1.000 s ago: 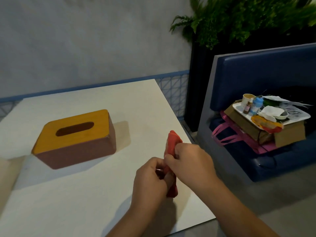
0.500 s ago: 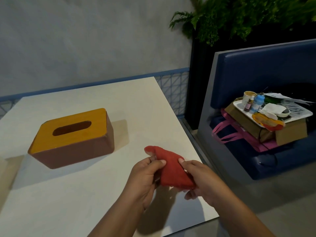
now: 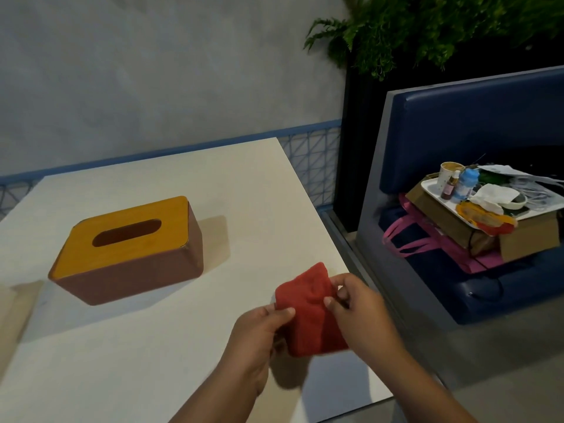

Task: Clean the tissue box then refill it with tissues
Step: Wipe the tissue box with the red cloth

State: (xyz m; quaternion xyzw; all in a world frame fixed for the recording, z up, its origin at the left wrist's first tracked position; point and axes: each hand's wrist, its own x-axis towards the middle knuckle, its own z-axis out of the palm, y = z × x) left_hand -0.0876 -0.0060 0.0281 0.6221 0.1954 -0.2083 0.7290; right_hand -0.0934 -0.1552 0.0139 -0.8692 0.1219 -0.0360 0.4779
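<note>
A brown tissue box (image 3: 128, 270) with a yellow wooden lid and an oval slot stands on the white table (image 3: 152, 346), left of centre. The slot looks dark, and I see no tissue in it. A folded red cloth (image 3: 308, 303) is held above the table's near right part. My left hand (image 3: 259, 334) pinches its left edge and my right hand (image 3: 360, 309) grips its right side. Both hands are well to the right of the box and apart from it.
The table's right edge runs close by my right hand. Beyond it stands a blue bench (image 3: 470, 141) carrying a cardboard box (image 3: 528, 239), a white tray (image 3: 430, 187) of cups, bottles and tissues, and a pink bag (image 3: 418, 239). Green plants (image 3: 427, 22) hang behind it.
The red cloth went from a bunched upright roll to a flatter folded pad spread between both hands. The tissue box has not moved.
</note>
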